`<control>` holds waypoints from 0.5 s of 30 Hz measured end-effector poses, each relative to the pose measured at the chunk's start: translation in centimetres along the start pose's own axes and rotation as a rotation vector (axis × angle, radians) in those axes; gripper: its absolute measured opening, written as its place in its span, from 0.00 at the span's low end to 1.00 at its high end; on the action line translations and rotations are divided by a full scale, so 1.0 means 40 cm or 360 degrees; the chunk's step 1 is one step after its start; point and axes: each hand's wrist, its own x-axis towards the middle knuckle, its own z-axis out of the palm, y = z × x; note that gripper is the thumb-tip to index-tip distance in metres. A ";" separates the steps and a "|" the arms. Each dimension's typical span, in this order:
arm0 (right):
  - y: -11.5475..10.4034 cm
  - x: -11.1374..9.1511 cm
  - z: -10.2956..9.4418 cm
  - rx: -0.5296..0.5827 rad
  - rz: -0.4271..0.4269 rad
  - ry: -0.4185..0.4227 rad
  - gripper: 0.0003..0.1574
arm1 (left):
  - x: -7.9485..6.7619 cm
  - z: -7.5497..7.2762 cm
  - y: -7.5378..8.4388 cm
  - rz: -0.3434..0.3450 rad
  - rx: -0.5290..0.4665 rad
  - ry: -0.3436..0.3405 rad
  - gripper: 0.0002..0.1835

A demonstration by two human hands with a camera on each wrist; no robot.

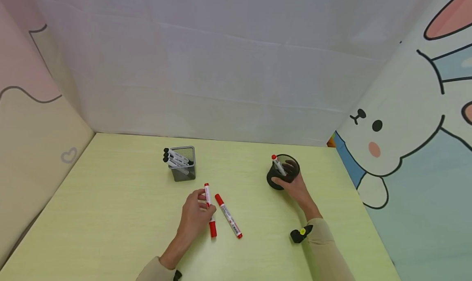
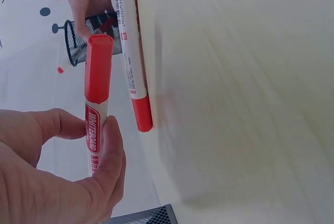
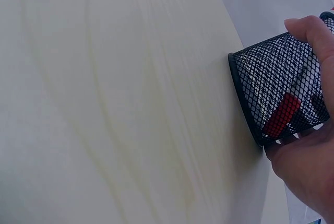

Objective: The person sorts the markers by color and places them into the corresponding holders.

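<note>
My left hand (image 1: 197, 215) pinches a red whiteboard marker (image 2: 97, 83) between thumb and fingers, its red cap toward me. Just right of it, a second red marker (image 1: 229, 216) lies slanted on the table. My right hand (image 1: 296, 189) grips a round black mesh pen holder (image 1: 273, 178) from its right side. One red-and-white marker (image 1: 278, 165) leans inside that holder, its red end above the rim. Through the mesh in the right wrist view, the marker's red cap (image 3: 282, 115) shows near the bottom.
A square grey mesh pen holder (image 1: 184, 173) stands at the back left with several black-capped markers (image 1: 178, 158) leaning in it. A white wall (image 1: 221, 68) closes off the table's (image 1: 110, 215) far edge. Printed panels (image 1: 416, 158) flank both sides.
</note>
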 end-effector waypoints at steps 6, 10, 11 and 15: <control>0.007 -0.001 -0.001 0.0013 -0.0028 0.0014 0.53 | 0.004 0.007 0.015 0.0044 -0.0039 0.0011 0.29; 0.005 -0.002 0.000 0.0022 -0.0029 0.0011 0.53 | 0.008 0.012 0.027 0.0056 -0.0071 0.0016 0.29; 0.005 -0.002 0.000 0.0026 -0.0029 0.0009 0.53 | 0.010 0.014 0.029 0.0063 -0.0083 0.0018 0.29; 0.008 0.000 -0.001 0.0031 -0.0027 0.0008 0.52 | 0.017 0.019 0.040 0.0106 -0.0142 0.0025 0.28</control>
